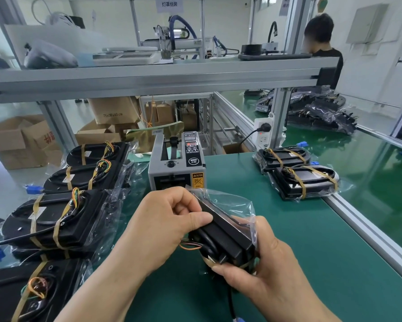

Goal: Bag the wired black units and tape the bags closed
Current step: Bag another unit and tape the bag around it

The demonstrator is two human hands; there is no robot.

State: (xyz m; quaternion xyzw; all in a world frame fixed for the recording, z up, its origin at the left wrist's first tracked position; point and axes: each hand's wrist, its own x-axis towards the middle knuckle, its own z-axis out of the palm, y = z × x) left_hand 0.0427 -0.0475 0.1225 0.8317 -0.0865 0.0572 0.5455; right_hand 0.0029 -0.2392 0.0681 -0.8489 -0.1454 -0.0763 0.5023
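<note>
Both hands gripped one wired black rectangular plastic unit (223,238) at lower centre of the frame, held above the green bench mat (311,252). Left hand (162,228): fingers curled over the unit's upper edge, thumb laid along its top face. Right hand (262,268): closed round the near end from below and from the right. A clear plastic bag (232,203) covered the far part of the unit, its crinkled film draping back over the right hand's fingers. The near end stood bare. Thin orange and green wires (190,245) stuck out on the left side of the unit, under the left hand. A black cable ran down to a blue connector (240,319) at the bottom edge.

Just behind the hands stood a grey box-shaped automatic tape dispenser (176,163) with a yellow caution label. Whether a strip of tape was out, could not tell.

Left side of the frame: a row of black units banded with tan tape (55,219), clear film showing round several. Right of centre: two bagged black units (297,170), overlapping, near the aluminium bench rail. Upper right: a heap of bagged units (318,112) on a second green surface, a person in a black shirt (323,43) beyond it. Brown cardboard boxes (16,140) sat on the floor at middle left.
</note>
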